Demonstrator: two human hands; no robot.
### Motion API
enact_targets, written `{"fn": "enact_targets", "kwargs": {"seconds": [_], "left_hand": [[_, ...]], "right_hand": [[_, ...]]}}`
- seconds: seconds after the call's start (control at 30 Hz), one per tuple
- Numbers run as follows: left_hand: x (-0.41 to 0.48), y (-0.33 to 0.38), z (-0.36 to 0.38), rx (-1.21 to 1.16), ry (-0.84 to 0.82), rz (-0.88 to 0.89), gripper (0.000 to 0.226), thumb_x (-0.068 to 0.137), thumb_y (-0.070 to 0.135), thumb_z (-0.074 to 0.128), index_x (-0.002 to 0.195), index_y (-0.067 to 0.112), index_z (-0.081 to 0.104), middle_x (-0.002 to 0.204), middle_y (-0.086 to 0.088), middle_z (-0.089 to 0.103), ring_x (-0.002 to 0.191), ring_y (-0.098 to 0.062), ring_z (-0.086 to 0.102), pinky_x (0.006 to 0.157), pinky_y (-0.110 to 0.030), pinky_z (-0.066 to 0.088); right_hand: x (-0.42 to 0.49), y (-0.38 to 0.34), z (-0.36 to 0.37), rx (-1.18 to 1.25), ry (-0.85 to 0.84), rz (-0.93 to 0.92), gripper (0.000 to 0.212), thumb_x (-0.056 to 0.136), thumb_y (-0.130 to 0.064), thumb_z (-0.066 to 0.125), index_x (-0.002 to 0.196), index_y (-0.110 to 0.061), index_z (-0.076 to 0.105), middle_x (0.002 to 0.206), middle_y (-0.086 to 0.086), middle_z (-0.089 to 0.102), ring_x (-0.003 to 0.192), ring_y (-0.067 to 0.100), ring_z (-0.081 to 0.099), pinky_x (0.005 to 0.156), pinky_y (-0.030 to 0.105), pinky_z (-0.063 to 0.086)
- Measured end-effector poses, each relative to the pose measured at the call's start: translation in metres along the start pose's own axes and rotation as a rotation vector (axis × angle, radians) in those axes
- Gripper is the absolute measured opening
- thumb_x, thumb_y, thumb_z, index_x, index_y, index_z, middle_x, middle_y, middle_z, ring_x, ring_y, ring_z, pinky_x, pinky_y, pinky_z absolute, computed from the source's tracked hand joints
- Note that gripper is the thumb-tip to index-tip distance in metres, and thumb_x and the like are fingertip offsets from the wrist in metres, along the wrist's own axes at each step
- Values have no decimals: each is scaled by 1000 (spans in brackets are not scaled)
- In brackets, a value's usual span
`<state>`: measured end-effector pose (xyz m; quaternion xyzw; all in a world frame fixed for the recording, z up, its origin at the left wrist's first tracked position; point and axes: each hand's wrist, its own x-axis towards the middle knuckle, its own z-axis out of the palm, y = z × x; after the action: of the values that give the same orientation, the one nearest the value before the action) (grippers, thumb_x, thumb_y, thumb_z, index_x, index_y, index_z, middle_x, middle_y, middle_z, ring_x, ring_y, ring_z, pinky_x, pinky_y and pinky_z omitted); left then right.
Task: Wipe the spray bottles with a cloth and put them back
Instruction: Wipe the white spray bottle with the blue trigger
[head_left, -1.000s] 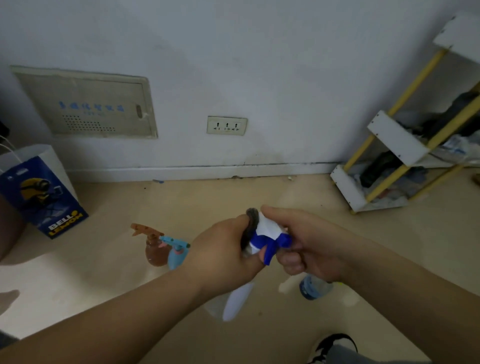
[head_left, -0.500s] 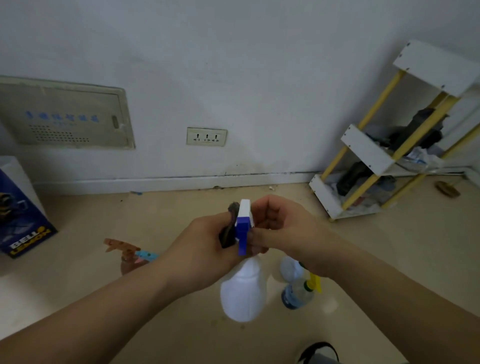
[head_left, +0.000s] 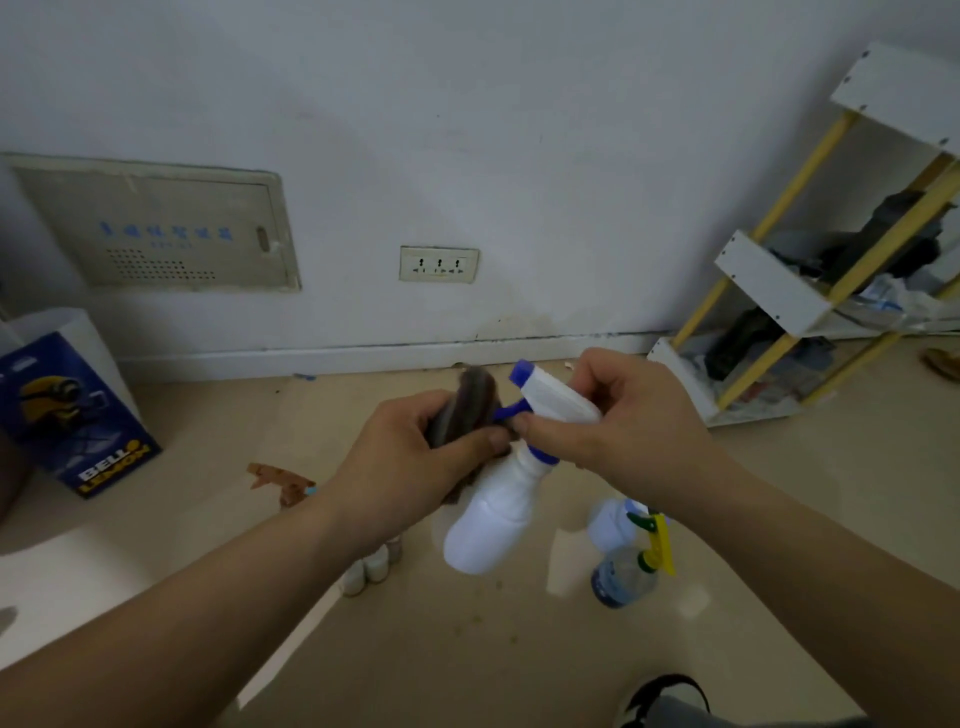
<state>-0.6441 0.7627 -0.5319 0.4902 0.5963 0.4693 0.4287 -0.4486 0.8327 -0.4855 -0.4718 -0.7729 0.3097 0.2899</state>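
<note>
Left hand (head_left: 415, 467) fingers curled round cloth (head_left: 465, 405), against bottle (head_left: 498, 514) neck; right hand (head_left: 618, 421) fingers pinch its spray head. Yellow-trigger bottle (head_left: 621, 577) on floor (head_left: 519, 649) below right fingers. Shelf (head_left: 769, 291) right, bag (head_left: 78, 415) left.

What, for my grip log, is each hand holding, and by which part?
Right hand grips the spray bottle by its head; left hand holds the bunched cloth against its neck.

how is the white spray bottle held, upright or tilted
Tilted: the white spray bottle has its base lower left, head upper right, in the right hand.
</note>
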Motion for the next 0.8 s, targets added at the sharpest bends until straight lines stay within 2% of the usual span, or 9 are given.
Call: {"fn": "enact_targets", "kwargs": {"seconds": [0.07, 0.13, 0.27, 0.37, 0.43, 0.5, 0.57, 0.7, 0.8], "left_hand": [[3, -7, -1, 51, 106, -74, 19, 92, 32, 76, 93, 13, 75, 74, -11, 72, 59, -23, 65, 55, -31, 56], [4, -11, -1, 127, 162, -129, 26, 96, 35, 70, 92, 10, 73, 81, -15, 72, 64, -26, 64, 58, -34, 55], [-1, 2, 11, 152, 43, -159, 19, 101, 29, 55, 94, 17, 67, 86, -6, 67, 77, -21, 60, 70, -36, 50], [-13, 5, 27, 374, -35, 37, 17, 104, 29, 47, 99, 24, 62, 90, 2, 64, 84, -20, 58, 80, -44, 51], [-31, 1, 46, 559, -2, 231, 19, 106, 32, 41, 111, 25, 59, 104, 4, 60, 94, -19, 49, 87, -38, 44], [-41, -4, 54, 568, 8, 310, 29, 106, 35, 35, 127, 25, 54, 117, 5, 54, 103, -17, 43, 91, -31, 39], [-33, -19, 46, 557, -17, 316, 34, 105, 33, 36, 133, 23, 53, 120, 3, 53, 105, -19, 44, 90, -32, 40], [-5, -40, 26, 584, 34, 63, 23, 108, 28, 40, 122, 21, 58, 112, -5, 56, 100, -24, 50, 89, -40, 46], [-18, -27, 43, 503, 21, 235, 21, 107, 24, 46, 122, 23, 60, 110, 0, 52, 101, -19, 48, 87, -32, 44]], "right_hand": [[2, 0, 0, 62, -21, 101, 37, 74, -31, 89, 82, -9, 60, 70, 12, 67, 58, 29, 67, 49, 41, 58], [3, 1, -1, 170, -63, 204, 26, 80, -30, 86, 89, -13, 69, 71, 10, 71, 54, 24, 66, 50, 33, 57], [2, 7, 5, 285, -130, 344, 28, 91, -34, 75, 82, -8, 72, 54, 2, 60, 50, 15, 55, 52, 28, 50], [0, 10, 17, 385, -127, 455, 36, 92, -39, 72, 85, -4, 66, 60, 0, 57, 52, 17, 51, 51, 29, 46], [-1, 10, 24, 429, -130, 504, 42, 92, -44, 70, 89, -3, 64, 65, 5, 57, 52, 17, 50, 49, 30, 44], [-1, 10, 27, 435, -123, 526, 44, 93, -48, 68, 89, -4, 62, 64, 6, 55, 51, 17, 50, 48, 30, 44], [1, 12, 27, 424, -73, 534, 47, 93, -48, 68, 89, -1, 62, 62, 6, 55, 50, 18, 50, 48, 29, 44], [3, 15, 24, 327, 18, 496, 50, 93, -49, 67, 92, 1, 64, 60, 7, 56, 51, 17, 53, 50, 28, 48], [1, 17, 25, 341, -6, 449, 44, 93, -48, 67, 83, -6, 63, 58, 1, 55, 51, 16, 51, 48, 28, 44]]}}
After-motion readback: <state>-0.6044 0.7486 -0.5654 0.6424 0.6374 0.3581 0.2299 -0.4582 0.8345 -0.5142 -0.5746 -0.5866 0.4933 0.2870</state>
